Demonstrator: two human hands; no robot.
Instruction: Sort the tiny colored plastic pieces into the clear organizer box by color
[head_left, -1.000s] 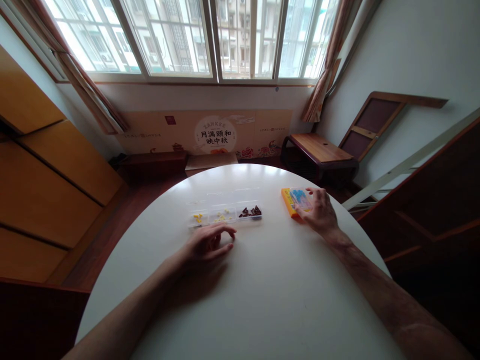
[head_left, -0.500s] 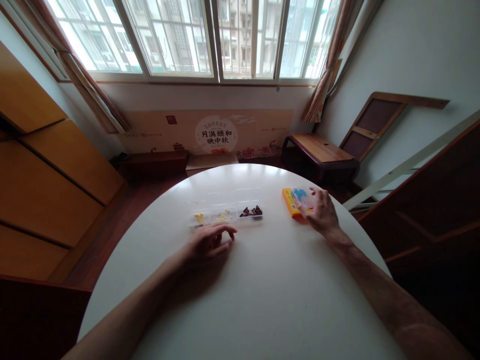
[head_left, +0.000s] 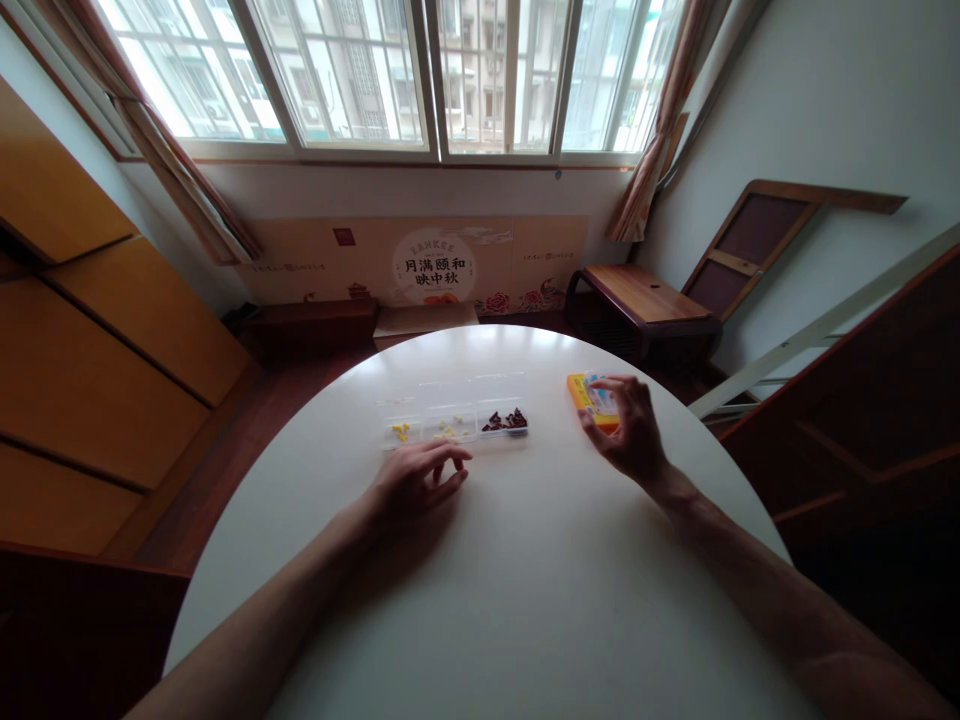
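My left hand (head_left: 417,478) rests on the white round table (head_left: 487,590), fingers loosely bent and apart, with nothing in them. Just beyond it stand small clear plastic boxes (head_left: 480,434) in a row, their lids tipped back. They hold bright yellow pieces (head_left: 402,432), pale yellow pieces (head_left: 450,428) and dark brown pieces (head_left: 516,420). Over on the right, my right hand (head_left: 636,432) is above the near right part of a flat yellow-orange box (head_left: 577,384) with blue on its top. Thumb and index finger are spread; whether they touch the box is hard to tell.
The table's curved far edge lies beyond the boxes. Past it are a printed panel (head_left: 540,245) under the window, a low wooden bench (head_left: 645,295) at the right, and a wooden cabinet (head_left: 112,370) at the left.
My right hand has drawn slightly nearer, its thumb now lower by the yellow-orange box's near side and its index finger raised over the top. My left hand has barely moved.
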